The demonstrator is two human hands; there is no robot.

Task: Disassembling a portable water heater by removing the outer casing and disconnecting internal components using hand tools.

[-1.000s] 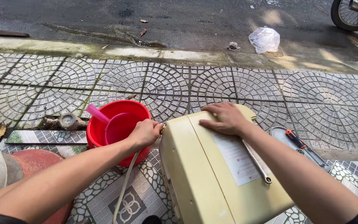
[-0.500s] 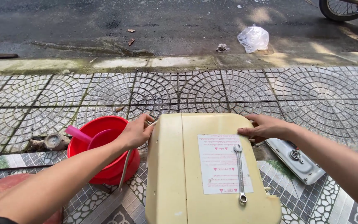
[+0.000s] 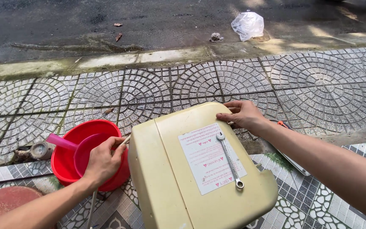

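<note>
Grey paving stones [image 3: 310, 85] patterned in concentric arcs run to a kerb and a dark road, where one white plastic bag [image 3: 247, 24] lies. On the pavement sits one cream-yellow plastic appliance casing [image 3: 166, 178], broad side up, apparently steadied so it does not rock. A white label [image 3: 206, 157] covers part of the top face, and a single steel combination spanner [image 3: 229, 160] lies loose on it, within easy reach. The right hand [image 3: 243, 115] presses flat against the casing's far edge, fingers spread over the rim rather than closed around anything. The left hand [image 3: 103, 161], just beside the casing's left corner, is curled around a thin rod or hose [image 3: 126, 140] at that corner; what it is cannot be made out. Behind that hand stands one red plastic bucket [image 3: 70, 140] holding one pink scoop [image 3: 75, 148], its handle jutting left. A small round metal fitting [image 3: 42, 149] rests beside the bucket.
</note>
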